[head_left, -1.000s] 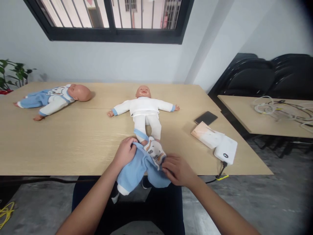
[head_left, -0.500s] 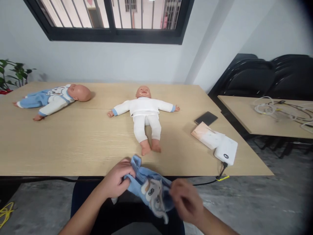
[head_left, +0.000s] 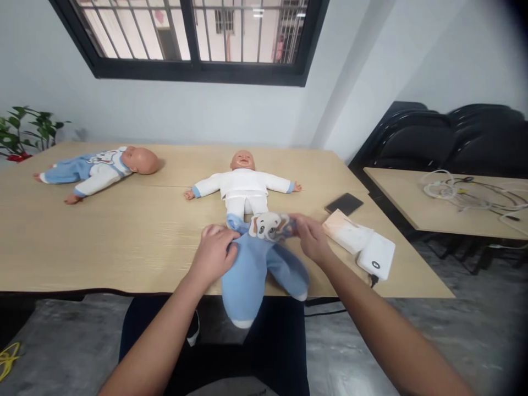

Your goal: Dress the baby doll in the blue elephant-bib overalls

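Observation:
Blue baby overalls point(head_left: 245, 278) with a white cartoon animal face on the bib hang between my hands, their legs drooping over the table's front edge. My left hand point(head_left: 216, 250) grips the upper left side of the overalls. At the upper right of the bib, my right hand point(head_left: 310, 235) pinches the fabric. Just beyond them a baby doll point(head_left: 245, 184) lies on its back, arms spread, in a white top with blue cuffs and white trousers. The overalls hide its lower legs and feet.
A second doll point(head_left: 105, 165) in blue overalls lies at the table's point(head_left: 103, 242) far left. A dark phone point(head_left: 344, 204), a tissue pack point(head_left: 346, 230) and a white power bank point(head_left: 376, 256) with a cable lie on the right. Coiled cables point(head_left: 449, 190) rest on another table.
Both hands have moved forward and up from my lap to over the table edge. The overalls, bunched before, now hang unfolded with both legs showing, in front of the doll's feet.

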Available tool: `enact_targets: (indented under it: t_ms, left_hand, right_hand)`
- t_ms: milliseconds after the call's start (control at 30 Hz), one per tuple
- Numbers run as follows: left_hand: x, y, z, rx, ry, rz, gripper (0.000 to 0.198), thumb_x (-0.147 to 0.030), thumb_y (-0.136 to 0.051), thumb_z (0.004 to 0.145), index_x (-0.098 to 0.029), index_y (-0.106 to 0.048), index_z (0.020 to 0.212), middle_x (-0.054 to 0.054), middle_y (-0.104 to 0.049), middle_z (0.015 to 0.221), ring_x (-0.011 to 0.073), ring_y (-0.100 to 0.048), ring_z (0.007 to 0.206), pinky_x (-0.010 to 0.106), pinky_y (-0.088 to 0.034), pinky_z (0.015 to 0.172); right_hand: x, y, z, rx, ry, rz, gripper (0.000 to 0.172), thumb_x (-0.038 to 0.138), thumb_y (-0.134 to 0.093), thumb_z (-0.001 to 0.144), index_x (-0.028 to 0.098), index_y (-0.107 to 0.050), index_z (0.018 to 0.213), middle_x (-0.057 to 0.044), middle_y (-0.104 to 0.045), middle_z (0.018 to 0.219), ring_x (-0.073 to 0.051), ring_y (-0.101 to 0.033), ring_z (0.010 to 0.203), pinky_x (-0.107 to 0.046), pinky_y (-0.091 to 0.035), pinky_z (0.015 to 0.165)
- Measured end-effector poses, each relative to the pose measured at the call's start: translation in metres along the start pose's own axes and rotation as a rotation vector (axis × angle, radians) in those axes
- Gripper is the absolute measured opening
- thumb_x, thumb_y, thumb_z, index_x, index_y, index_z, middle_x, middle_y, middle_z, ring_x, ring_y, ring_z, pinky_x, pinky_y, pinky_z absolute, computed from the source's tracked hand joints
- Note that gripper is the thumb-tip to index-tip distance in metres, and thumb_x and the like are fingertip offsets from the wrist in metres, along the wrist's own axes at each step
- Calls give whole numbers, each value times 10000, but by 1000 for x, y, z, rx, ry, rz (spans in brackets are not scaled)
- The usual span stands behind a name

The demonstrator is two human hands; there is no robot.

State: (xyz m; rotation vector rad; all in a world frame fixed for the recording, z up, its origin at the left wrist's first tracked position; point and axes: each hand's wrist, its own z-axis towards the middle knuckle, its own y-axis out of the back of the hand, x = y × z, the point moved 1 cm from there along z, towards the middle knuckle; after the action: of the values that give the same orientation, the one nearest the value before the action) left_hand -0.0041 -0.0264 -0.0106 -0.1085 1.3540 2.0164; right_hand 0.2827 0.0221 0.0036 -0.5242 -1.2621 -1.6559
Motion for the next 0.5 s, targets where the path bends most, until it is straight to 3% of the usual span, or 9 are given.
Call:
enact_targets:
  t_ms: [67,167,267,367,500]
  left_hand:
    - [7,-12,-13,137,15,6,216,-305,-525,982,-232,-710,1065,59,-760,1014,266,-608,996,513,-379,1036]
    - [10,-23,-28,207,116,-54,365,-468,-435,1043,-236,-717,1064,71,-758,1025,278,-627,1007,503,-386,1026]
    - [9,-30,-29,113,400,-141,517,-501,-267,1082,-217,-696,1029,102,-745,986,278,-660,957,434,-448,919]
    - [8,-35,-19,26,631,-182,467,-586,-374,1043,-207,-645,1079,117,-736,973,303,-678,945,400,-466,834]
    - [7,-39,-9,-46,647,-366,398,-600,-491,1005,-225,-598,926,55,-707,843,251,-665,801,364,-470,767]
  right_hand:
    - [-6,-4,-10,210,-40,-32,622,566,-270,1079,180,-698,847,-55,-676,748,-182,-603,650,-322,-474,629]
    - [8,-8,-20,448,142,-123,605,498,-310,1087,185,-622,674,-22,-609,636,-151,-543,595,-295,-402,617]
    - [35,-20,-27,615,427,-135,494,398,-394,1074,194,-640,697,-26,-649,684,-152,-563,651,-291,-390,645]
    - [59,-38,-39,727,629,-189,401,372,-497,1026,212,-653,693,-26,-659,684,-173,-575,691,-321,-425,721]
    - [72,-45,-47,770,654,-254,384,361,-537,998,229,-625,648,-10,-629,646,-178,-552,667,-346,-452,745]
